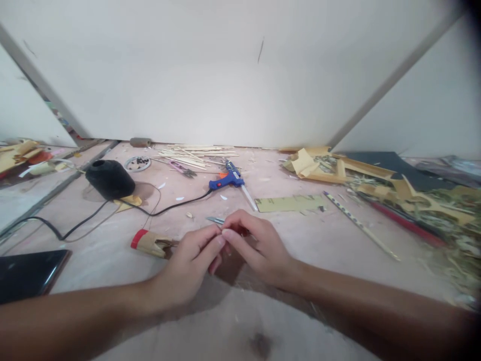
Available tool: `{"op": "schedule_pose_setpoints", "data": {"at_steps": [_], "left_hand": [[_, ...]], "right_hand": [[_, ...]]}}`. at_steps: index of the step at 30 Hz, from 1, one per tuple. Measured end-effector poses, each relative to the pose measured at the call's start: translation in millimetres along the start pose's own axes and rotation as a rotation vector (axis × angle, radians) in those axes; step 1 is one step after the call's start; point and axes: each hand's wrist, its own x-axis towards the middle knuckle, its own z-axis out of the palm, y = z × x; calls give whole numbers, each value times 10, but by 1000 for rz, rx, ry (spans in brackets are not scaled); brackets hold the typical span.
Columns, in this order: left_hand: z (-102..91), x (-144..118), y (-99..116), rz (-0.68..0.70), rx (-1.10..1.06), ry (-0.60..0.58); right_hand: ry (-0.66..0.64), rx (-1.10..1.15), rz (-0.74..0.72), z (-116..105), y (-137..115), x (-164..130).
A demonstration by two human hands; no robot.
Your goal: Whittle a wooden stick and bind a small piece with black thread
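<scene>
Metal scissors [215,220] poke from the right hand [259,248], fingers curled; left hand [188,268] fingers pinch against them.

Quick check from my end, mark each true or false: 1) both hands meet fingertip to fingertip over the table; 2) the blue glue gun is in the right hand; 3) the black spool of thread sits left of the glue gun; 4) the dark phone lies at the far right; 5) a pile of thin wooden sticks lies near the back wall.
1) True: the left hand and right hand meet at the fingertips above the table.
2) False: the blue glue gun lies on the table beyond the hands, untouched.
3) True: the black spool of thread sits left of it.
4) False: the dark phone lies at the near left edge.
5) True: the thin wooden sticks lie by the back wall.
</scene>
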Motion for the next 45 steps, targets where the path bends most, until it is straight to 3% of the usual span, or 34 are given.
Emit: {"op": "schedule_pose_setpoints", "data": {"at_steps": [4, 11, 14, 17, 19, 23, 28, 33, 40, 45], "left_hand": [[-34, 28, 29, 15, 84, -78], [-35, 0, 90, 8, 213, -77], [-206, 41, 310, 95, 654, -165], [-515, 133, 549, 262, 1247, 30], [-719, 185, 634, 276, 1402, -95], [-909, 205, 608, 208, 1323, -400], [-811, 208, 495, 137, 1181, -517], [-709, 288, 435, 263, 1237, -515], [-643, 293, 495, 218, 1238, -228], [-770, 237, 469, 162, 1321, -357]], "right_hand": [[7, 11, 59, 40, 54, -11], [-20, -28, 53, 22, 31, -13], [31, -36, 52, 25, 41, -7], [49, -49, 73, 28, 50, 6], [32, -74, 92, 27, 46, 15], [-7, -101, 94, 20, 29, 28], [-34, -112, 90, 26, 24, 36], [-50, -109, 72, 21, 34, 34], [-31, -93, 25, 5, 48, 34], [-54, -83, 23, 4, 42, 38]]}}
